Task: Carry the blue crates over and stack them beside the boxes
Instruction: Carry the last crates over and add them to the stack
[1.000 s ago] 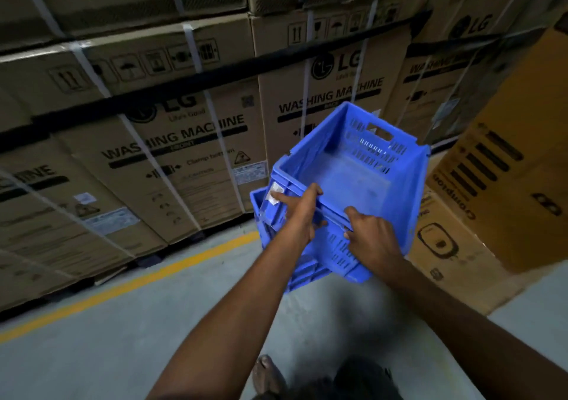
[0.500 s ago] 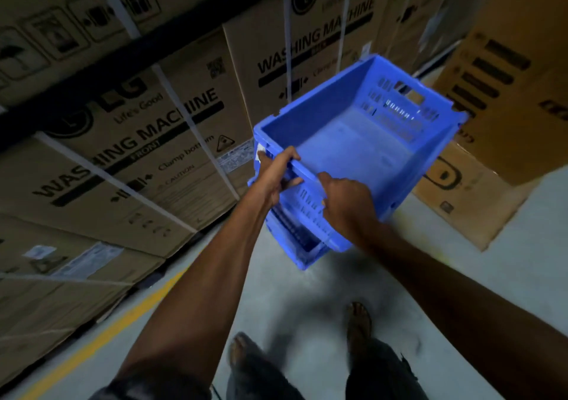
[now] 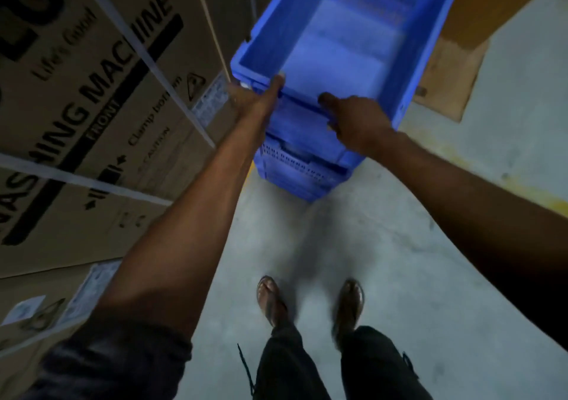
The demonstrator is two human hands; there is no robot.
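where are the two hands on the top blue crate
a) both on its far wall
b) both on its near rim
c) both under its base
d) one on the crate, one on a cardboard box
b: the left hand and the right hand both hold the near rim of the top blue crate, thumbs over the edge.

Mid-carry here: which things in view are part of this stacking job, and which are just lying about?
Job:
- top blue crate, gripped at its near rim by the left hand and right hand
- lower blue crate beneath it
- washing-machine boxes alongside

Lying about:
- brown cartons at right
- yellow floor line
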